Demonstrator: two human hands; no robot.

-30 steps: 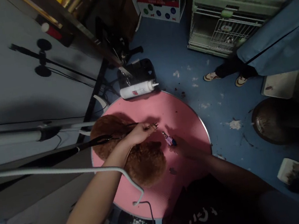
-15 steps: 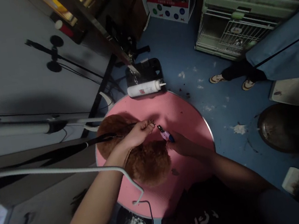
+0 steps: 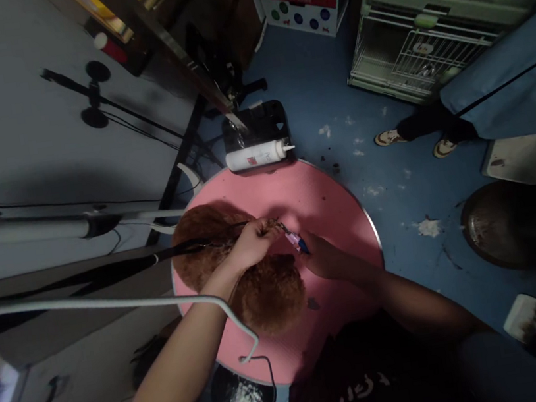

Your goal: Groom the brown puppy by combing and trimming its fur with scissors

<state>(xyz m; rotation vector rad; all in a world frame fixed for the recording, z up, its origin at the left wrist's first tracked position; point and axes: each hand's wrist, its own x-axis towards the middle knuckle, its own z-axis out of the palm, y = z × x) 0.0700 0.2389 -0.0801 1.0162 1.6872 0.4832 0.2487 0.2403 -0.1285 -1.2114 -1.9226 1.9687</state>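
Note:
A curly brown dog (image 3: 274, 296) is on the round pink table (image 3: 335, 218), partly hidden under my left forearm. My left hand (image 3: 253, 244) is closed around the dog's paw (image 3: 272, 222), fingers pinching near its tip. In my right hand (image 3: 323, 258) is a pair of nail clippers (image 3: 296, 241) with pink and blue handles. Their metal jaws are at the paw, right by my left fingertips. Whether the blades touch a nail is too small to see. A black strap (image 3: 175, 248) runs from the left to the dog.
A white nozzle bottle (image 3: 256, 156) lies on a black tray (image 3: 257, 122) at the table's far edge. A grey bent tube (image 3: 161, 296) crosses above my left forearm. Wire cages (image 3: 425, 39) and a person in blue (image 3: 521, 85) are at the right. A dark bin (image 3: 491, 229) stands nearby.
The clippers have moved slightly left, closing the gap, so their jaws now meet the paw at my left fingertips. My left hand has turned a little and keeps its hold.

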